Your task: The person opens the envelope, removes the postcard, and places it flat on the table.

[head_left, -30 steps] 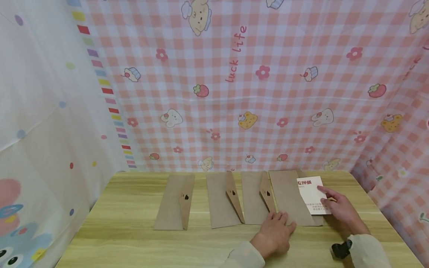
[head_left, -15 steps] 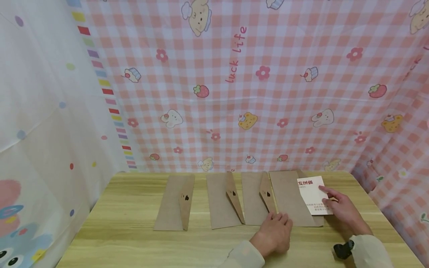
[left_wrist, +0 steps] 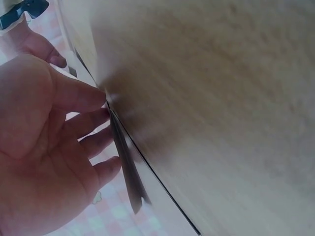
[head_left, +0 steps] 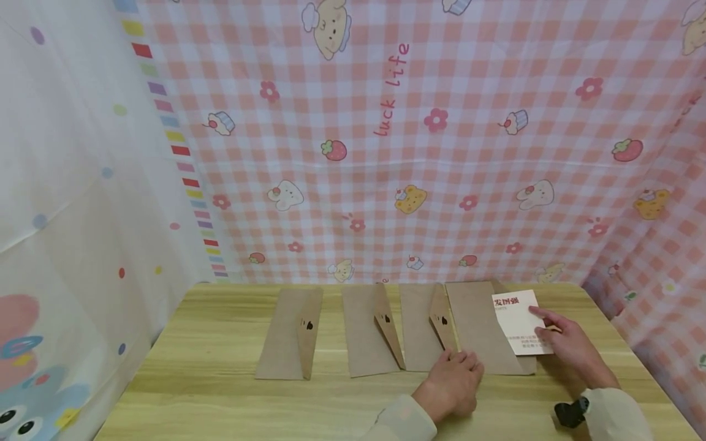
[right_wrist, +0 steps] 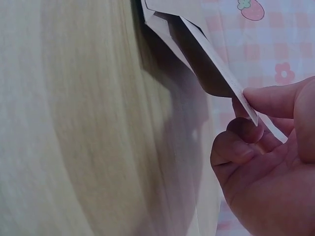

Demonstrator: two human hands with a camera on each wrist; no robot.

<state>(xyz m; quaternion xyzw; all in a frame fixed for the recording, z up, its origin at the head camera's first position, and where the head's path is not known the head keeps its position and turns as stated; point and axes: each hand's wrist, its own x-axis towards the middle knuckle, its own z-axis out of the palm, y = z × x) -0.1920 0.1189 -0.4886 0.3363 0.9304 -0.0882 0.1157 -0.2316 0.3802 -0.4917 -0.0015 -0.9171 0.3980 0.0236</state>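
Observation:
In the head view, my right hand (head_left: 573,349) pinches the right side of a cream card (head_left: 521,321) with red print. The card's left part is hidden inside the rightmost brown paper envelope (head_left: 477,331), whose mouth faces right. Thumb and fingertips meet on the card (right_wrist: 221,61) in the right wrist view, and it sits tilted above the table. My left hand (head_left: 451,381) rests palm down at the near edge of that envelope. Its fingertips press the edge, with the thumb low beside the tabletop in the left wrist view.
Three more brown envelopes lie to the left: one beside the hands (head_left: 416,327), a middle one (head_left: 364,331) and a far-left one (head_left: 281,334). Their flaps bear a small dark print. The wooden table (head_left: 231,404) meets a pink checked cloth (head_left: 358,184) behind.
My right hand has shifted slightly right with the card, and a little more of its red print shows. The left fingers have drawn slightly closer together. The view has shifted a little.

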